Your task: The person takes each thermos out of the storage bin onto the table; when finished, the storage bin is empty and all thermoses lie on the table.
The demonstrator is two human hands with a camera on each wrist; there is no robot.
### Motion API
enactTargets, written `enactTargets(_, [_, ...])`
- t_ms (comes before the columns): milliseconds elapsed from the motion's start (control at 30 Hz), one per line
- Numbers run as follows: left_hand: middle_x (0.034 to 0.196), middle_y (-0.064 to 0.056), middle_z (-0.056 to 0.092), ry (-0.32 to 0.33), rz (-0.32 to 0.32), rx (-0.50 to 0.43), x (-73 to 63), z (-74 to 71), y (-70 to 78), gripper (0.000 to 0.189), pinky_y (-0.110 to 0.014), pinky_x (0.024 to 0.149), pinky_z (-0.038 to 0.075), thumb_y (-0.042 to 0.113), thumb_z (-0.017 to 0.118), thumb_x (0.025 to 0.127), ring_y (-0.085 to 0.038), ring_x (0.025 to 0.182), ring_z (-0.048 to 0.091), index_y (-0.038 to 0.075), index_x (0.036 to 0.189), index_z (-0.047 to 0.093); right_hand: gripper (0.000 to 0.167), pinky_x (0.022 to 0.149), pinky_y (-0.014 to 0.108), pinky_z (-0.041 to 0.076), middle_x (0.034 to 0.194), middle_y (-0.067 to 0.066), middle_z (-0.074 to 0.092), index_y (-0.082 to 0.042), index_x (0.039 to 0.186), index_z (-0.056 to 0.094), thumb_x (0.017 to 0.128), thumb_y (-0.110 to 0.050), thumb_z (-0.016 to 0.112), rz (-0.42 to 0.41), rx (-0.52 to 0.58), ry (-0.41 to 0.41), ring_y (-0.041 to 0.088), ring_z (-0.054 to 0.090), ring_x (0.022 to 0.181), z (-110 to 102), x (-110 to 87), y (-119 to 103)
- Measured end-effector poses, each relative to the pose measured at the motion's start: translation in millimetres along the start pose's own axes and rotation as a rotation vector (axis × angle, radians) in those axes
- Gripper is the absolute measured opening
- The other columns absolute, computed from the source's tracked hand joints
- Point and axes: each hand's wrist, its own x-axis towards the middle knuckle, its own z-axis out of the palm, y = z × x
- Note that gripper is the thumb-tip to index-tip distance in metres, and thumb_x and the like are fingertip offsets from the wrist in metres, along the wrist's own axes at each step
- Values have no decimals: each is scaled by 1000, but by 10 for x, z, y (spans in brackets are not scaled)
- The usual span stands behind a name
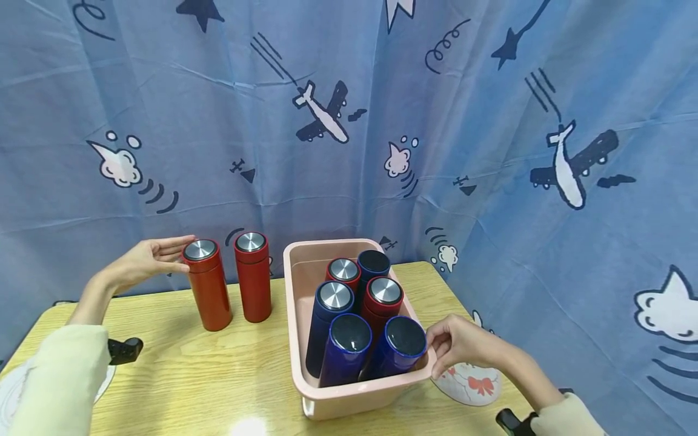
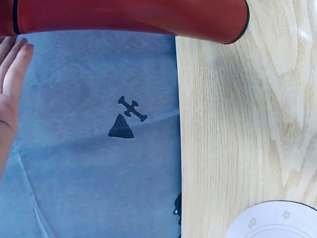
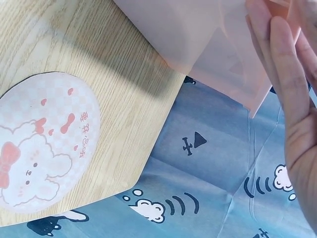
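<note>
A red thermos with a silver-topped lid stands upright on the table. My left hand is at its lid from the left, with thumb tip and fairly straight fingers right at the lid's side. Just to the right stands a second red thermos. My right hand grips the front right rim of a pink plastic bin. Inside the bin, red and blue thermoses stand close together, among them a red thermos and a blue thermos. The right wrist view shows the right fingers against the bin wall.
The wood-grain table ends at a blue patterned curtain behind and at the right. A round rabbit-print mat lies right of the bin. Another round white mat lies at the table's left.
</note>
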Motion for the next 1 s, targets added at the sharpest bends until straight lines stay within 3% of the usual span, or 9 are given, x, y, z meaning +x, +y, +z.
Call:
enactTargets(133, [135, 15, 53, 71, 69, -61, -98, -35, -10, 66, -12, 85, 48, 7, 65, 91, 12, 112, 51, -5, 146, 31, 28, 61, 25, 57, 77, 13, 69, 15, 86, 62, 72, 0, 81, -3, -9, -9, 9, 68, 71, 0, 16, 4])
enactTargets(267, [118, 27, 59, 131, 116, -67, -190, -64, 14, 54, -13, 82, 50, 5, 63, 92, 8, 105, 58, -1, 142, 43, 29, 60, 25, 57, 76, 10, 69, 14, 86, 62, 72, -2, 81, 3, -16, -18, 10, 68, 70, -6, 26, 6])
enactTargets(567, [114, 25, 62, 166, 128, -67, -324, -22, 122, 45, -20, 80, 54, 2, 65, 90, 4, 100, 62, 2, 134, 55, 29, 57, 24, 56, 76, 11, 69, 14, 87, 63, 73, -4, 81, 7, -15, -32, 11, 69, 70, -24, 36, -1])
enactTargets(833, [109, 16, 67, 204, 158, -212, -453, 91, 219, 38, -24, 76, 55, -6, 64, 88, -2, 95, 67, 12, 121, 67, 29, 58, 25, 57, 77, 10, 70, 12, 89, 64, 74, -6, 81, 9, -21, -37, 12, 69, 70, -30, 48, 34])
enactTargets(1000, [107, 11, 69, 197, 185, -287, -483, 192, 281, 39, -24, 74, 56, -12, 62, 86, -5, 93, 68, 13, 114, 70, 29, 58, 27, 57, 77, 9, 70, 11, 88, 65, 73, -7, 81, 9, -30, -36, 12, 69, 70, -35, 52, 35])
